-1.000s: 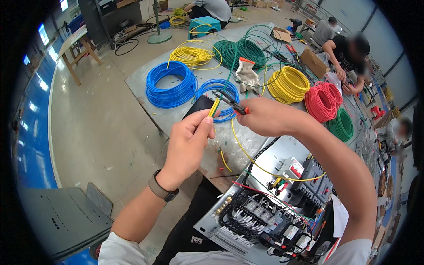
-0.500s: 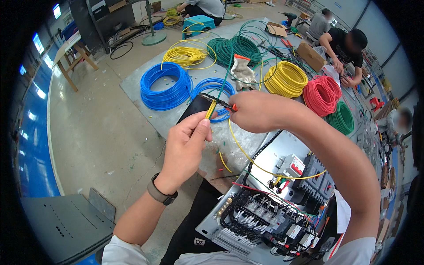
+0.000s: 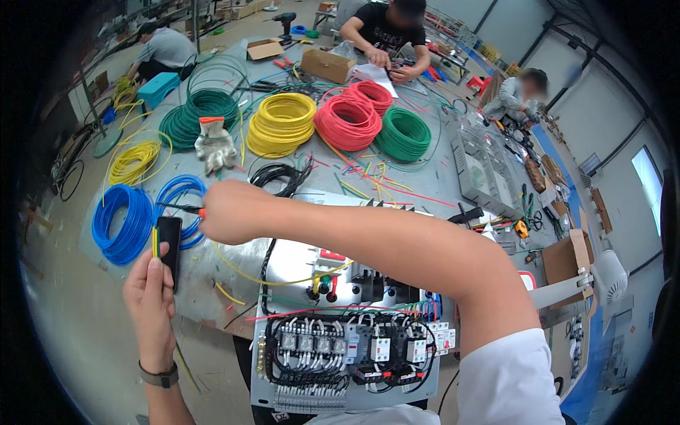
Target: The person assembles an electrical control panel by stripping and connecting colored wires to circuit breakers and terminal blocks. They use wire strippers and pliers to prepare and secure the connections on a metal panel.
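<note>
Left grip (image 3: pixel 150 290) pinches wires (image 3: pixel 155 242); right grip (image 3: pixel 235 212) clasps pliers (image 3: pixel 180 208).

On the surface (image 3: pixel 202 301), a glove (image 3: pixel 214 147) lies between two wire coils (image 3: pixel 278 137). A box (image 3: pixel 328 66) sits behind them. In front is a wired panel (image 3: pixel 353 336), with a phone (image 3: pixel 172 237) to its left.
</note>
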`<action>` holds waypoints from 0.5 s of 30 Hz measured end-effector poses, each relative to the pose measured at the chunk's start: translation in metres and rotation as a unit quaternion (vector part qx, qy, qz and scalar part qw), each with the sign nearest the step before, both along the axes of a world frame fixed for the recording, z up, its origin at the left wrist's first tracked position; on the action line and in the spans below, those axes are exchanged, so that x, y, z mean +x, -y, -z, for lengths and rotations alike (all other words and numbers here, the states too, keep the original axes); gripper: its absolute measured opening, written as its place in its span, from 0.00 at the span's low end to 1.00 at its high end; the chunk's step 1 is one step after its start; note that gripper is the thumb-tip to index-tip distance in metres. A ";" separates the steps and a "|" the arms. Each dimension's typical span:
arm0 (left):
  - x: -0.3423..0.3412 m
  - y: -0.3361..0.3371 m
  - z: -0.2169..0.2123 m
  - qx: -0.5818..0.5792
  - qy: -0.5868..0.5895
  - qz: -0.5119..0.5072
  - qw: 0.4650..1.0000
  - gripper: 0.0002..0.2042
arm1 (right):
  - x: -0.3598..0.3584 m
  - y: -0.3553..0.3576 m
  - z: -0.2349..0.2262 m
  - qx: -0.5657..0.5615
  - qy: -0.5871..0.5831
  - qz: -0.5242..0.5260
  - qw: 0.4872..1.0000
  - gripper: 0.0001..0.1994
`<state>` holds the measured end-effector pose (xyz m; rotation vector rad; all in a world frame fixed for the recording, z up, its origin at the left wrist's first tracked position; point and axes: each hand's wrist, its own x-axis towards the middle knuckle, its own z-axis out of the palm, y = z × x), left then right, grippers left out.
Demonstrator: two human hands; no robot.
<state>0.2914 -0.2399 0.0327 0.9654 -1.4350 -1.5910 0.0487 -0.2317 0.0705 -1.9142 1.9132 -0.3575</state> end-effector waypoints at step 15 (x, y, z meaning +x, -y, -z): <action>0.003 -0.083 0.023 -0.112 0.200 0.133 0.964 0.13 | -0.274 -0.322 -0.005 0.045 -0.171 0.377 0.909 0.26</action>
